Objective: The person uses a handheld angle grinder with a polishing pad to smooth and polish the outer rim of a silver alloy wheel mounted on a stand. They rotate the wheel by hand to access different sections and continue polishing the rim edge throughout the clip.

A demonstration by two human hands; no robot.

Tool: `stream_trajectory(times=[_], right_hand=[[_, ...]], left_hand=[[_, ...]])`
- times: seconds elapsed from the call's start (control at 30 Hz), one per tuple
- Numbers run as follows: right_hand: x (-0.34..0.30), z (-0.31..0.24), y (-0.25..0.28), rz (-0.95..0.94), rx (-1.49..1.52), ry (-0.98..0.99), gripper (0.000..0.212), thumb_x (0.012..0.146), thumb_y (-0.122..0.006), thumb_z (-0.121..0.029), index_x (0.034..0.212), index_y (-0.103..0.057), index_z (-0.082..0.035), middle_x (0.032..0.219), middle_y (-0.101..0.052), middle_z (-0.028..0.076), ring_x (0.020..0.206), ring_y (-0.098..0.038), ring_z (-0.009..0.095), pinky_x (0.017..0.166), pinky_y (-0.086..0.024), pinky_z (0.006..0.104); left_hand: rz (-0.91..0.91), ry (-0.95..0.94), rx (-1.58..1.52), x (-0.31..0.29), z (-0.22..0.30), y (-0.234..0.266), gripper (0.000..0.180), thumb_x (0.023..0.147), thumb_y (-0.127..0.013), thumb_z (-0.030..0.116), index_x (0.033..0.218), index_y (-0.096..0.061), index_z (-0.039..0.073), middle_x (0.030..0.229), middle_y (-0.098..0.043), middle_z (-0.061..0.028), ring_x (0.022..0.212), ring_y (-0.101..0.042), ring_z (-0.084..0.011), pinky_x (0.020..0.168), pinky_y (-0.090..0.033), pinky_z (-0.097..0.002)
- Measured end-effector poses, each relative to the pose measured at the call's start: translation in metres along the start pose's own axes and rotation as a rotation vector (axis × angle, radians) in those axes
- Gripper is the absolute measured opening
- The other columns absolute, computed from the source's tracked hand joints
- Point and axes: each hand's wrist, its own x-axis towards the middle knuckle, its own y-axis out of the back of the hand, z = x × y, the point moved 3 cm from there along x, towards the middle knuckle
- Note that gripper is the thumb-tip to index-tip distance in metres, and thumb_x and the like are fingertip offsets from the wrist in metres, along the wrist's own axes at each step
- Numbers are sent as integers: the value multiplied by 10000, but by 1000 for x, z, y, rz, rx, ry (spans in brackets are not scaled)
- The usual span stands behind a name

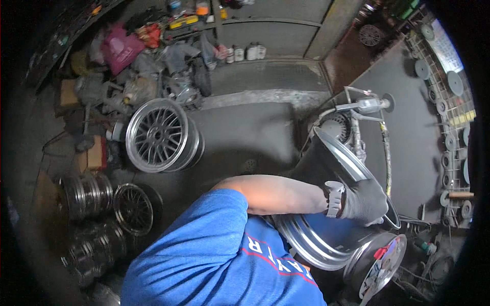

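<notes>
My left arm, in a blue sleeve, reaches across to the right. My left hand [365, 204] wears a grey knit glove, with a light grey watch [334, 199] at the wrist. Its fingers are bent over the edge of a large silver wheel rim [343, 152]; the fingertips are partly hidden. This wheel rim is tilted, with a bright polished lip and a dark dusty surface beside it. Below my forearm, a shiny ridged barrel [311, 242] shows close to my chest. My right hand is out of sight.
A tubular stand [357, 127] with a disc tool rises behind the wheel rim. A spoked wheel [158, 135] lies left of centre, with several more at lower left. Discs hang on a wall rack [449, 143] at right. A silver drum [357, 260] with colourful items stands at lower right.
</notes>
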Motion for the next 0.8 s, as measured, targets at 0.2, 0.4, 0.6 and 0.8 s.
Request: stream_trajectory(times=[0.2, 0.4, 0.6, 0.8], right_hand=[[-8, 16, 36, -128, -141, -63, 317, 985, -665, -218, 1253, -676, -49, 1111, -750, 62, 954, -692, 178, 811, -575, 364], [-14, 30, 18, -286, -251, -88, 336, 981, -670, -186, 1278, -671, -30, 1121, -752, 69, 969, -695, 179, 828, -579, 368], [-19, 49, -81, -572, -388, -57, 357, 977, -675, -154, 1303, -666, -11, 1132, -754, 76, 984, -697, 181, 845, -584, 371], [-56, 93, -249, -877, -532, 64, 379, 973, -680, -121, 1329, -661, 9, 1142, -756, 82, 999, -700, 183, 862, -588, 375]], left_hand=[[48, 248, 34, -82, -2, -20, 369, 934, -723, 423, 782, -801, 97, 660, -729, -152, 615, -755, -356, 571, -560, -520], [235, 656, -210, -196, -39, -9, 349, 960, -747, 396, 852, -789, 67, 787, -748, -213, 753, -765, -415, 726, -591, -537], [606, 784, 47, -328, -44, 71, 302, 931, -796, 378, 815, -760, 101, 775, -744, -160, 711, -758, -371, 652, -576, -496], [1096, 833, 109, -493, -47, 137, 262, 1021, -794, 283, 883, -766, 61, 688, -686, -102, 597, -675, -305, 595, -523, -409]])
